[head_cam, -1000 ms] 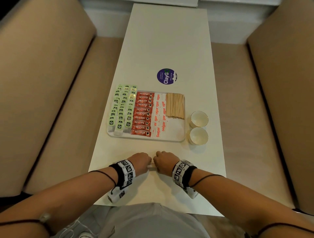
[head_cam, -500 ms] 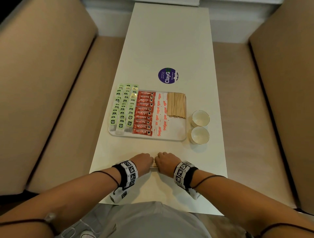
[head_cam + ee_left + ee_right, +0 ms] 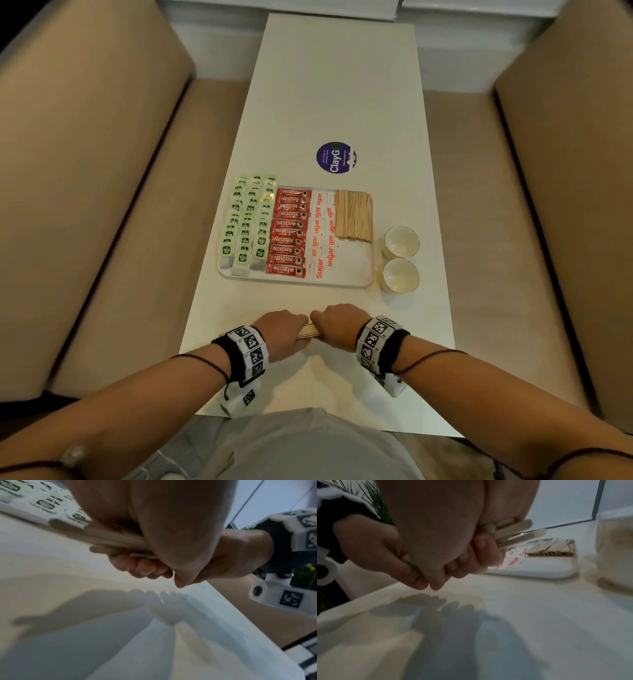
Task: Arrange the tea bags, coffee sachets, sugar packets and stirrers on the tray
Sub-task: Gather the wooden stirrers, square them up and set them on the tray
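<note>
Together, left hand [image 3: 286,334] and right hand [image 3: 337,327] grip stirrer bundle [image 3: 308,331], near table edge [image 3: 191,329].

Both hands [image 3: 310,330] w/ stirrer bundle [image 3: 308,331] lifted slightly off table [image 3: 335,85].

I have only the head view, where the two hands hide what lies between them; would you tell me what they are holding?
Observer: Both wrist views show a bundle of stirrers, gripped by the left hand at one end and the right hand at the other.
Operator: Thank you. Are the stirrers' ends lined up?
Observer: No. In the right wrist view the ends that jut past the fingers stand uneven, some reaching further than others.
</note>
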Action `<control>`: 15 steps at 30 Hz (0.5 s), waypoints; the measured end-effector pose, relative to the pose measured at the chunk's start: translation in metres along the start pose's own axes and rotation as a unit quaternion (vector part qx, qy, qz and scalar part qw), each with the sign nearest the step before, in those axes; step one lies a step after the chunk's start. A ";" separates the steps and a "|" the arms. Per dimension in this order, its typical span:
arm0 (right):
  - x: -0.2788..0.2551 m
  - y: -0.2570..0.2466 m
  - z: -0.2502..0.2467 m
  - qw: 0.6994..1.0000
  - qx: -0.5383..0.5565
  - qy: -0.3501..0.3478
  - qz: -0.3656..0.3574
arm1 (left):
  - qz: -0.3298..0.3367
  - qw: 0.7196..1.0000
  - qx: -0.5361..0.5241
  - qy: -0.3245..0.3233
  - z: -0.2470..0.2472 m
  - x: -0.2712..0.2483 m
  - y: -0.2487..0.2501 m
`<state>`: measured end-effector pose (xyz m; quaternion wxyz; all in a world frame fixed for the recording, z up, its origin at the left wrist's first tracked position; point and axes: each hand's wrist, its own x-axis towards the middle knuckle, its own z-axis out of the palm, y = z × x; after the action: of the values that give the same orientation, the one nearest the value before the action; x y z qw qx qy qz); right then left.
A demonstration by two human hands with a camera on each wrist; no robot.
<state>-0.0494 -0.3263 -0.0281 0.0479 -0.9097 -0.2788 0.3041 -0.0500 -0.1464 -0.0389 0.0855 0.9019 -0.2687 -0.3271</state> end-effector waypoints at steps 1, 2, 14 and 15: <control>-0.001 0.000 -0.004 1.000 -0.006 0.004 0.001 | -0.004 1.000 -0.017 0.001 -0.004 0.000 0.001; -0.002 0.001 -0.009 1.000 -0.012 0.009 0.002 | -0.007 1.000 -0.031 0.001 -0.009 -0.001 0.001; -0.026 0.045 -0.104 0.966 0.175 0.190 0.034 | 0.012 0.984 -0.152 0.090 -0.077 -0.003 -0.007; -0.027 0.049 -0.108 0.952 0.213 0.211 0.052 | 0.014 0.982 -0.162 0.100 -0.081 -0.003 -0.006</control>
<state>0.0189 -0.3727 0.0615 0.2828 -0.9349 -0.1433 0.1595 0.0021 -0.1412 0.0237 0.2615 0.9005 -0.2146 -0.2733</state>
